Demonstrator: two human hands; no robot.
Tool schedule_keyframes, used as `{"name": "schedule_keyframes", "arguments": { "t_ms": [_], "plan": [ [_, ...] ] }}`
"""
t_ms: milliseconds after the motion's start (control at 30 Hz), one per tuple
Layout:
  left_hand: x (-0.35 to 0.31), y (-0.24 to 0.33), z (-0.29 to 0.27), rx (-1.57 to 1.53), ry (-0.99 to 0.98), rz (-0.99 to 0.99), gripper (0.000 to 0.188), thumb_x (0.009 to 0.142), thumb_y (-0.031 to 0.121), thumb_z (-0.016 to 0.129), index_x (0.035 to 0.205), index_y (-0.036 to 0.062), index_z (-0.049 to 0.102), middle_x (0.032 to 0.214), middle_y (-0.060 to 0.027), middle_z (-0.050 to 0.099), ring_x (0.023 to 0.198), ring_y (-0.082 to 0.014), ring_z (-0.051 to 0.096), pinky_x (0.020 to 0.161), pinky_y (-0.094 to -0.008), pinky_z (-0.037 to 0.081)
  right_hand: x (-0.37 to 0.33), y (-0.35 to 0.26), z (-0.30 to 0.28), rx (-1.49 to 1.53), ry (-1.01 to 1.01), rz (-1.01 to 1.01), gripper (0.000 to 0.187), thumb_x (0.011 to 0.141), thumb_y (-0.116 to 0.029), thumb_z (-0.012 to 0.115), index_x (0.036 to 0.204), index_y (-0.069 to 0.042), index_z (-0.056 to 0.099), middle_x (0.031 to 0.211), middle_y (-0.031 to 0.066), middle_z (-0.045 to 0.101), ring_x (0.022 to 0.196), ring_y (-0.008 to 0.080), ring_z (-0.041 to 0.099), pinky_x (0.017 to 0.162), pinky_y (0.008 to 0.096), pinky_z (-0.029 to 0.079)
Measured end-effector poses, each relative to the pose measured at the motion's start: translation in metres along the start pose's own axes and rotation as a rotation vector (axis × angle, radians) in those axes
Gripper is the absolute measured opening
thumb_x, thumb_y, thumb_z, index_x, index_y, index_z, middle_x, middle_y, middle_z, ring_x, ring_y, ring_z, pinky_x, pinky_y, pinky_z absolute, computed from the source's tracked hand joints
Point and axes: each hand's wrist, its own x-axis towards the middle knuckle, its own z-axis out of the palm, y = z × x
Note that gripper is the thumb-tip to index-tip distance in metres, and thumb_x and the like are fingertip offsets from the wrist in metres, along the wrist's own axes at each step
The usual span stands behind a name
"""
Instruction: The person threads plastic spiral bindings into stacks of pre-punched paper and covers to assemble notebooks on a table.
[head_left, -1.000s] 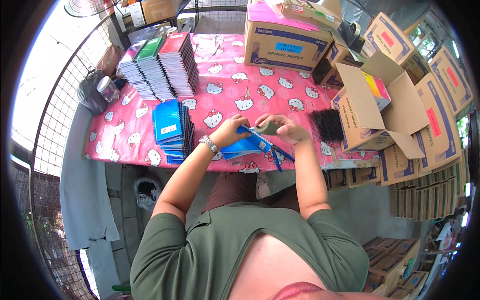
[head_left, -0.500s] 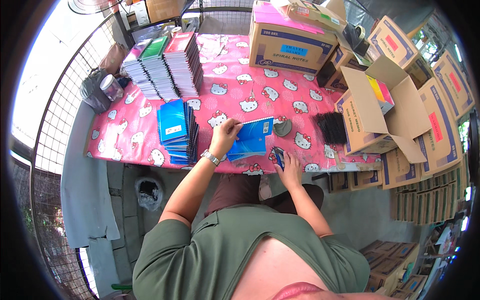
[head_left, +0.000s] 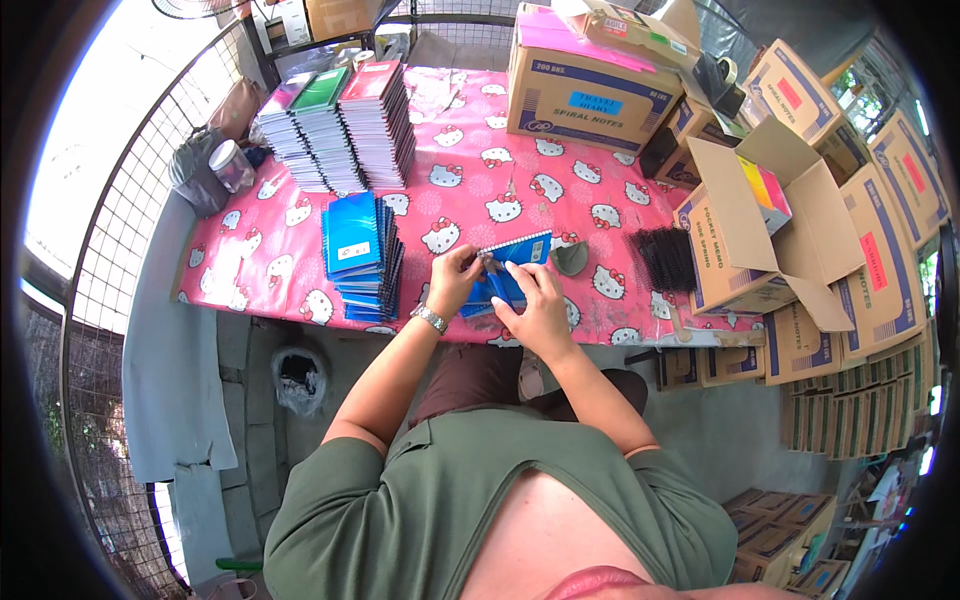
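Near the table's front edge, a blue spiral notebook (head_left: 534,250) is held tilted over other blue notebooks. My left hand (head_left: 456,277) pinches its left end, by the wire binding along the top. In my right hand (head_left: 539,308) is a pair of pliers (head_left: 498,285) with blue handles, their jaws at the left end of the binding, close to my left fingertips. Whether the jaws grip the wire cannot be made out. Left of my hands stands a pile of blue notebooks (head_left: 350,248).
Stacks of notebooks with purple, green and red covers (head_left: 322,92) stand farther back. Black binding wires (head_left: 662,260) lie at the right beside an open cardboard box (head_left: 735,270). A closed carton (head_left: 590,100) is at the back. A grey-green object (head_left: 570,259) lies right of the notebook.
My right hand has lifted the pliers from the table's front edge and brought them left to the notebook's binding. My left hand still holds the notebook.
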Motion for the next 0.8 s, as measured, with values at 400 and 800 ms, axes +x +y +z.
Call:
{"name": "schedule_keyframes", "arguments": {
  "t_ms": [400, 800],
  "plan": [
    [-0.011, 0.071, -0.034, 0.349, 0.429, 0.442, 0.016, 0.085, 0.005, 0.073, 0.101, 0.0044, 0.071, 0.084, -0.0045, 0.069, 0.067, -0.0098, 0.064, 0.056, -0.0257, 0.052, -0.019, 0.021, -0.020, 0.680, -0.155, 0.471, 0.043, 0.091, -0.019, 0.066, 0.127, -0.002, 0.051, 0.109, 0.0140, 0.061, 0.099, 0.0256, 0.060, 0.089, 0.0373, 0.048],
    [-0.051, 0.081, -0.165, 0.931, 0.811, 0.015, 0.021, 0.081, 0.019, 0.073, 0.095, 0.0034, 0.068, 0.102, -0.0111, 0.067, 0.087, -0.0261, 0.064, 0.080, -0.0403, 0.050, -0.035, 0.215, -0.028, -0.315, 0.116, 0.357, 0.027, 0.081, -0.029, 0.074, 0.087, -0.004, 0.066, 0.094, 0.0164, 0.063, 0.093, 0.0359, 0.059, 0.084, 0.0455, 0.047]
  ]
}}
